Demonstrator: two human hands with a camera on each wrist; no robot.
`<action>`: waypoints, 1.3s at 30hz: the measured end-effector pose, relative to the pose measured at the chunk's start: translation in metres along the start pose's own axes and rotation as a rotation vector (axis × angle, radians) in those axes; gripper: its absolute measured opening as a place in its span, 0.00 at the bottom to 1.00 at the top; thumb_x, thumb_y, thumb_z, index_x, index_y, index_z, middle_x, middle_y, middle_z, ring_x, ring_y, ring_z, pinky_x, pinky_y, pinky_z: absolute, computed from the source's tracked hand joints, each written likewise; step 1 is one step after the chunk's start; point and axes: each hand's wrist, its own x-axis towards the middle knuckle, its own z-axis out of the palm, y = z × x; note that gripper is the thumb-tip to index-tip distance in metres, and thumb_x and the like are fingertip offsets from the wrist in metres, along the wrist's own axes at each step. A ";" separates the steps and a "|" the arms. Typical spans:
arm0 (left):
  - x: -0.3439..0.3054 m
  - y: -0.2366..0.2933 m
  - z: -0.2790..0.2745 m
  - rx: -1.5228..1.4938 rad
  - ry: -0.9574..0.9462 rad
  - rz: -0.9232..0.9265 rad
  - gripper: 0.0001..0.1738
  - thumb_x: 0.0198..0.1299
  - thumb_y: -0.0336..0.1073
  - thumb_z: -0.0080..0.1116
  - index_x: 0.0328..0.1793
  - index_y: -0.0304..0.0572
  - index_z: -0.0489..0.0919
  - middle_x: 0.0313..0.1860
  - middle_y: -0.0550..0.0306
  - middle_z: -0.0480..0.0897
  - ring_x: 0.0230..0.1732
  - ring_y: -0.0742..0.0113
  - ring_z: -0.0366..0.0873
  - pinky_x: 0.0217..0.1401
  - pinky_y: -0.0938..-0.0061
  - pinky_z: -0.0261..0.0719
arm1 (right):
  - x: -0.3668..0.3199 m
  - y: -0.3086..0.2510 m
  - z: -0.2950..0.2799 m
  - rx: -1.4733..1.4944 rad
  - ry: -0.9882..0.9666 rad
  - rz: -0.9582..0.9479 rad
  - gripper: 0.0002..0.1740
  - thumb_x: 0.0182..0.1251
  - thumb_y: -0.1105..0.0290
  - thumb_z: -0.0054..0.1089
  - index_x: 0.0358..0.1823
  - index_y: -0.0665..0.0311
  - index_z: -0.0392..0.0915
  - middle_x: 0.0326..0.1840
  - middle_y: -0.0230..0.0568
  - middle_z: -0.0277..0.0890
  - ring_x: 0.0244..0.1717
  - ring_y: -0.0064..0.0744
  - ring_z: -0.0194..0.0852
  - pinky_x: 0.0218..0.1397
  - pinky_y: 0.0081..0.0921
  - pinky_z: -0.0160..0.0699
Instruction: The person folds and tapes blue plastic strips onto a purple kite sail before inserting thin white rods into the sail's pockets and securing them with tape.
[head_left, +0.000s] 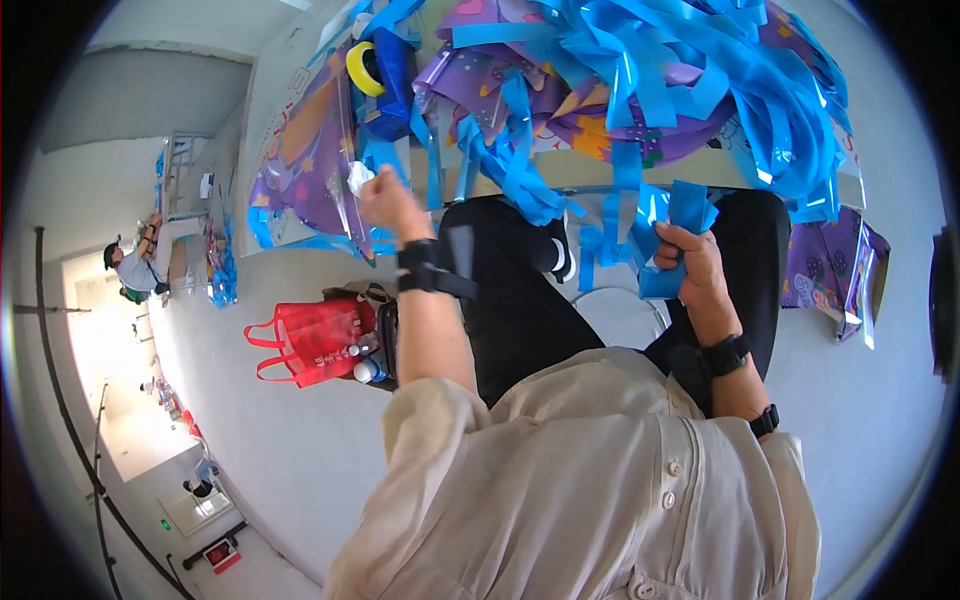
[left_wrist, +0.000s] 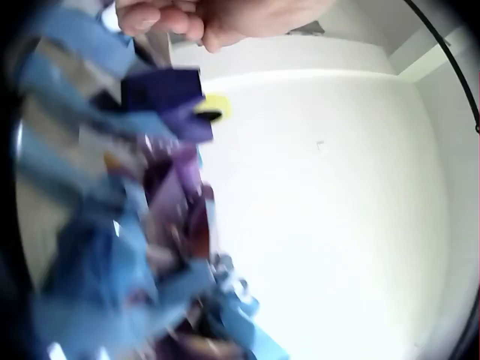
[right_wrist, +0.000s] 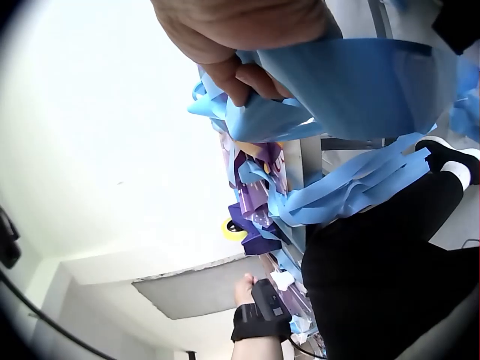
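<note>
My right hand [head_left: 692, 265] grips a strip of glossy blue plastic ribbon [head_left: 660, 285] above my right thigh, its folded ends standing up past the fingers. In the right wrist view the ribbon [right_wrist: 367, 90] loops broadly away from the curled fingers. Over the table's left part is my left hand [head_left: 393, 208], fingers loosely curled, with nothing visible in them. A crumpled white piece [head_left: 360, 178] shows right beside its fingertips. Just beyond stands a blue tape dispenser [head_left: 392, 95] with a yellow tape roll [head_left: 364, 68]. The left wrist view is blurred.
Heaped blue ribbons [head_left: 680, 60] and purple printed sheets [head_left: 300, 170] cover much of the table, some strips hanging over its front edge. A red bag [head_left: 310, 340] sits at my left. A purple printed bag [head_left: 830, 265] is at the right. Another person [head_left: 138, 268] works far left.
</note>
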 end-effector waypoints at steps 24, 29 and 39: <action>0.104 -0.015 -0.043 0.584 0.089 0.570 0.18 0.56 0.43 0.57 0.25 0.33 0.80 0.23 0.42 0.79 0.27 0.45 0.75 0.34 0.57 0.71 | 0.003 -0.001 -0.003 0.005 -0.043 -0.012 0.08 0.57 0.81 0.61 0.30 0.62 0.71 0.23 0.27 0.67 0.19 0.15 0.62 0.19 0.11 0.59; 0.000 0.054 -0.017 0.254 -0.576 0.211 0.17 0.58 0.44 0.58 0.31 0.35 0.79 0.25 0.59 0.78 0.28 0.70 0.73 0.32 0.72 0.71 | 0.005 -0.001 -0.004 -0.032 -0.027 -0.061 0.07 0.56 0.80 0.62 0.29 0.64 0.72 0.22 0.27 0.67 0.18 0.14 0.61 0.18 0.12 0.57; -0.238 0.079 0.025 -0.112 -1.314 -0.101 0.13 0.53 0.33 0.65 0.23 0.36 0.74 0.18 0.68 0.70 0.21 0.82 0.60 0.20 0.80 0.58 | 0.001 -0.006 -0.008 -0.082 0.009 -0.100 0.06 0.53 0.75 0.66 0.25 0.64 0.75 0.17 0.26 0.67 0.16 0.14 0.60 0.17 0.14 0.54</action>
